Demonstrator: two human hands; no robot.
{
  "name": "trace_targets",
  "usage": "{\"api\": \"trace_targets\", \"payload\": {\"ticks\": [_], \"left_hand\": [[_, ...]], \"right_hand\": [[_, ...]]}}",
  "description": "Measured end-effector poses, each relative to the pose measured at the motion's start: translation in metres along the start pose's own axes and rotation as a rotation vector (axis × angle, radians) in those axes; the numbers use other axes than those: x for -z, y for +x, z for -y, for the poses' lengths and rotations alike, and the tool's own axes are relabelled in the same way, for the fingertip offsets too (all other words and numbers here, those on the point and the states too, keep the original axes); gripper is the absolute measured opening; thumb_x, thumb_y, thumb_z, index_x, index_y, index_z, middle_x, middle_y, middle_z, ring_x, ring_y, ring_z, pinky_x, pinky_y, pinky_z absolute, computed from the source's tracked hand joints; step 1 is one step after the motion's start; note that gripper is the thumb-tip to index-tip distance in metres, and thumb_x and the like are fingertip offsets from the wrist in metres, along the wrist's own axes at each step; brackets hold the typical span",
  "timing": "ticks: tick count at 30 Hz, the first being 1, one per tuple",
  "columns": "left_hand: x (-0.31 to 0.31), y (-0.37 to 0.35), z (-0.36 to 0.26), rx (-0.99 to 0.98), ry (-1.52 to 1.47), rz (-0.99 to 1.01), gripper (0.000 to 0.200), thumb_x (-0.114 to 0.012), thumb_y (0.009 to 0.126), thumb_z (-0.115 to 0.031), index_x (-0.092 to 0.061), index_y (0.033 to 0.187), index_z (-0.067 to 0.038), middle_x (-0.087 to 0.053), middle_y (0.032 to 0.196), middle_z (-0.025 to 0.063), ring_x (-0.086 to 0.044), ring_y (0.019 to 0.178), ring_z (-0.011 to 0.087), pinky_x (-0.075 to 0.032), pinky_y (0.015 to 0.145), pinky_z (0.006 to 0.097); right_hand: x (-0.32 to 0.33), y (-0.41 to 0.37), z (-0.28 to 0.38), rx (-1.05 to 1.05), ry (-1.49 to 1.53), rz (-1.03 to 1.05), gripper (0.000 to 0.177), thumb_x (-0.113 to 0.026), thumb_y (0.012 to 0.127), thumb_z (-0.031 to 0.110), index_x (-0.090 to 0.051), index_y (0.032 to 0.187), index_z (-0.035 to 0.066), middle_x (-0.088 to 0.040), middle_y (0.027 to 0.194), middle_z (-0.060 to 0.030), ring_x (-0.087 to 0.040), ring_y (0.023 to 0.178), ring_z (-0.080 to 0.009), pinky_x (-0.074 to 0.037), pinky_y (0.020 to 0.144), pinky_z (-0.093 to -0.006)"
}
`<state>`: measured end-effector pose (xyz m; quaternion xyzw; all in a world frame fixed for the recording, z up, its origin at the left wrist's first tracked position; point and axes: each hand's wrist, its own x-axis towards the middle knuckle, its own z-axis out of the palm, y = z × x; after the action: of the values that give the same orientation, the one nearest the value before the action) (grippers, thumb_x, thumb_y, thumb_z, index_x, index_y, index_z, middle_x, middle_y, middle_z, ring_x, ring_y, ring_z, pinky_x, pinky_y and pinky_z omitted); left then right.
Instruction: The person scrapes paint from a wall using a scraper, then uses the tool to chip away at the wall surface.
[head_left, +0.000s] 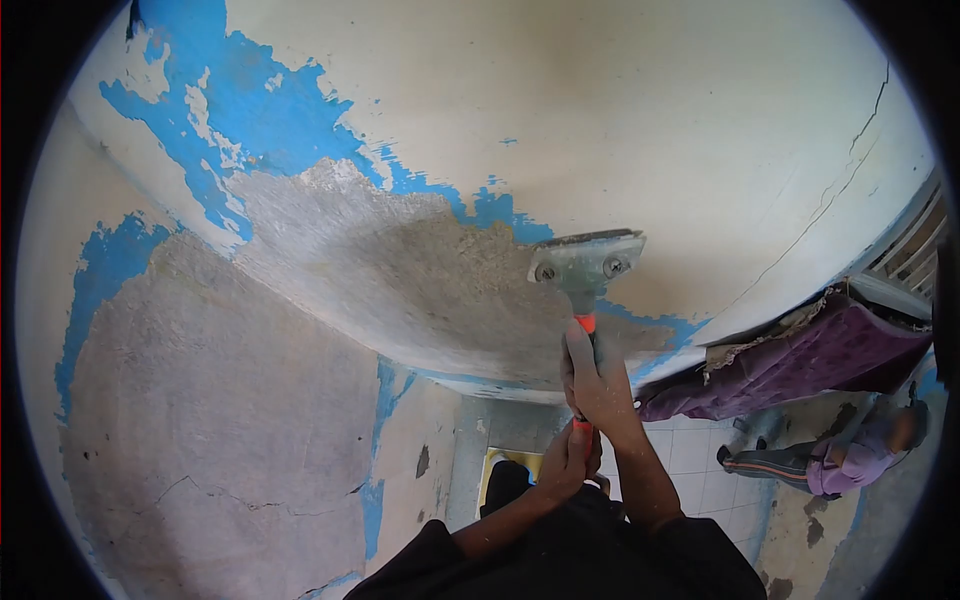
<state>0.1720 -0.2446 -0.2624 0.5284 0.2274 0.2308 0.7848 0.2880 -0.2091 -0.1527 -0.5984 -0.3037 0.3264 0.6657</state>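
A scraper point(587, 262) with a wide grey metal head and an orange handle is pressed against the ceiling, its blade at the edge between bare grey plaster and white paint. My right hand point(598, 378) grips the handle high up, just under the head. My left hand point(566, 462) grips the lower end of the same handle. Both arms reach up from dark sleeves at the bottom of the view.
The ceiling point(640, 120) shows white paint, flaking blue patches point(270, 110) and scraped grey plaster point(400, 270). The left wall point(210, 420) is also scraped bare. Below right, a person in purple point(850, 462) sits on the tiled floor near a purple mattress point(810, 360).
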Motion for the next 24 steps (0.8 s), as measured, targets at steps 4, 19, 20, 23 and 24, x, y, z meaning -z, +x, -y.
{"api": "trace_targets", "payload": {"ticks": [4,19,20,23,24], "left_hand": [[0.004,-0.003,0.012,0.011,-0.018,-0.024,0.044,-0.029,0.102,-0.043,-0.045,0.086,-0.005,-0.045,0.058,0.0001,-0.041,0.046,0.0079,-0.034,0.044,0.0237],[0.015,-0.017,0.001,0.069,-0.040,-0.044,0.043,-0.033,0.102,-0.042,-0.046,0.085,-0.004,-0.043,0.058,-0.0021,-0.039,0.045,0.0054,-0.033,0.044,0.0222],[0.014,-0.014,-0.001,0.036,-0.023,-0.042,0.043,-0.033,0.102,-0.042,-0.047,0.085,-0.005,-0.043,0.058,-0.0019,-0.040,0.046,0.0056,-0.033,0.044,0.0224],[0.009,-0.009,-0.020,-0.004,0.011,-0.046,0.044,-0.032,0.102,-0.042,-0.047,0.084,-0.005,-0.045,0.058,-0.0011,-0.041,0.046,0.0062,-0.033,0.044,0.0229],[0.008,-0.008,-0.019,-0.001,0.008,-0.054,0.044,-0.032,0.102,-0.042,-0.047,0.084,-0.005,-0.045,0.058,-0.0008,-0.041,0.046,0.0065,-0.033,0.044,0.0231]], "right_hand": [[0.001,-0.004,-0.029,-0.038,-0.054,-0.014,0.043,-0.041,0.100,0.032,-0.043,0.065,0.008,-0.037,0.047,0.0022,-0.035,0.033,-0.0075,-0.026,0.032,-0.0243],[-0.011,-0.009,-0.025,-0.105,0.008,-0.026,0.042,-0.043,0.099,0.033,-0.041,0.066,0.008,-0.036,0.045,0.0008,-0.032,0.030,-0.0092,-0.027,0.029,-0.0251],[-0.012,-0.007,-0.018,-0.103,0.014,-0.015,0.042,-0.043,0.099,0.033,-0.041,0.066,0.008,-0.035,0.045,0.0008,-0.032,0.030,-0.0093,-0.027,0.029,-0.0252],[-0.015,-0.004,0.008,-0.103,0.017,-0.001,0.041,-0.042,0.099,0.032,-0.041,0.066,0.008,-0.035,0.045,0.0011,-0.032,0.030,-0.0096,-0.026,0.029,-0.0257],[-0.014,-0.004,0.005,-0.088,0.000,0.000,0.041,-0.042,0.099,0.032,-0.041,0.066,0.008,-0.035,0.045,0.0012,-0.032,0.029,-0.0097,-0.026,0.029,-0.0259]]}}
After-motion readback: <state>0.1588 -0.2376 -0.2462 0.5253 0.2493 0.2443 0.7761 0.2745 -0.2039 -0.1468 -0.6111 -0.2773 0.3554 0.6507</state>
